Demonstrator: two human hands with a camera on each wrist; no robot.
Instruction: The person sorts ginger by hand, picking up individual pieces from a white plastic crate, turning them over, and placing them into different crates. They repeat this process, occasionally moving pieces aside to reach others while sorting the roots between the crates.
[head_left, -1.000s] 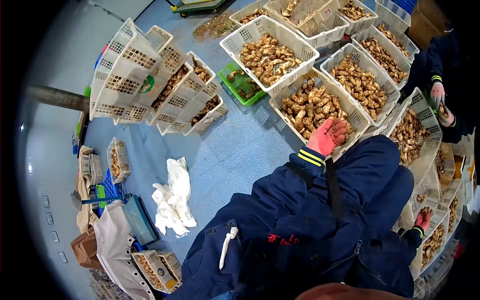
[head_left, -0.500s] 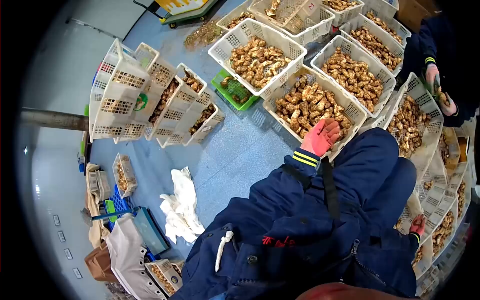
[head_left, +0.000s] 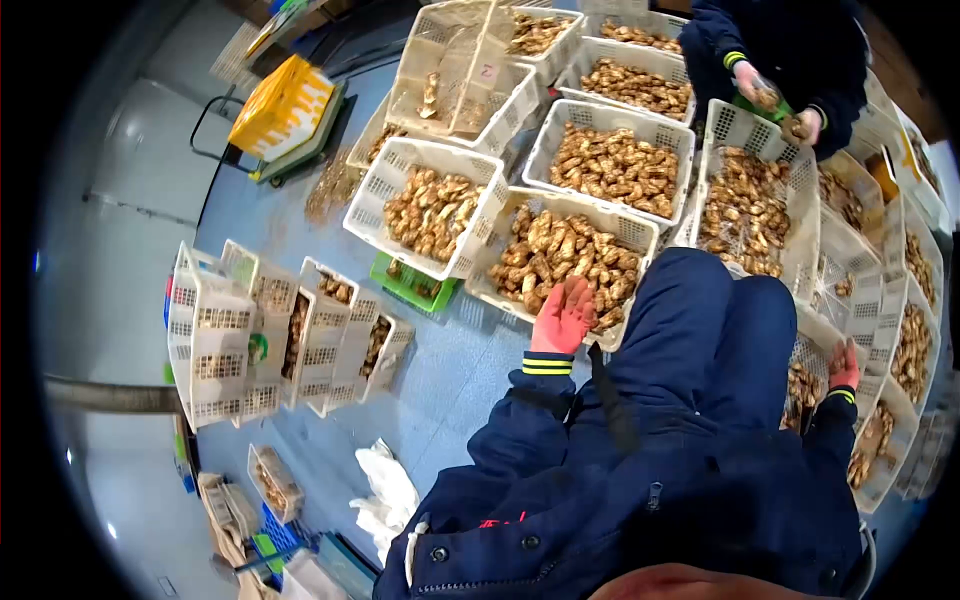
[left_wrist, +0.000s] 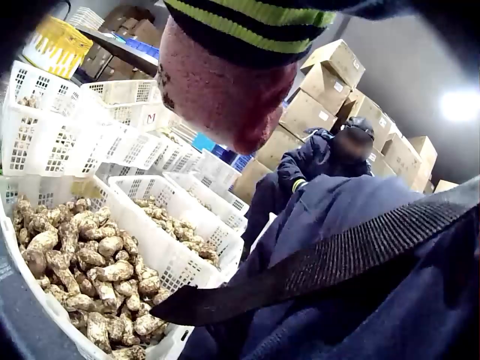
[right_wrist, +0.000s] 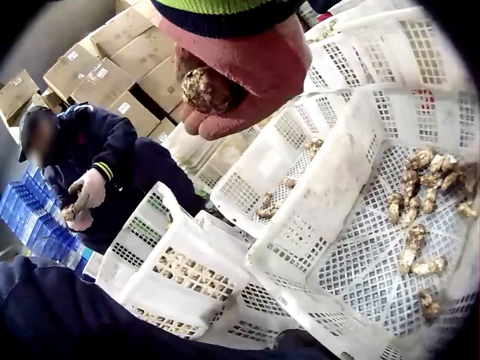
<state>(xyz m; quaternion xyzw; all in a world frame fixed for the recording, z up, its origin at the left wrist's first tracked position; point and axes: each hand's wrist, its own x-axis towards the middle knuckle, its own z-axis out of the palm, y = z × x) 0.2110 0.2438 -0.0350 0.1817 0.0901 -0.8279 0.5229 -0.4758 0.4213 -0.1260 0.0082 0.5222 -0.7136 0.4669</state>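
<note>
My left hand (head_left: 560,322), in a reddish glove, is palm up with loosely bent fingers and holds nothing. It hovers at the near edge of a white crate (head_left: 488,297) heaped with brown, knobbly mushrooms (head_left: 565,250). In the left wrist view the left hand (left_wrist: 225,94) hangs above and beside that crate, its fingertips hidden. Out to the right, my right hand (head_left: 845,366) is over other crates. The right wrist view shows the right hand (right_wrist: 255,71) with fingers curled round one mushroom (right_wrist: 206,91), above a white crate (right_wrist: 300,251) with a few scattered mushrooms (right_wrist: 412,247).
Another person (head_left: 780,60) sits across, handling mushrooms. More mushroom crates (head_left: 615,160) surround my knees. A green basket (head_left: 412,285) sits on the floor at left, near tilted crates (head_left: 225,340) and a white cloth (head_left: 385,500). A cart (head_left: 300,150) carries a yellow bin.
The head view has swung right, so crates and left hand appear further left and the other person shows more fully. The left hand stays by the same crate; the right hand appears higher in view.
</note>
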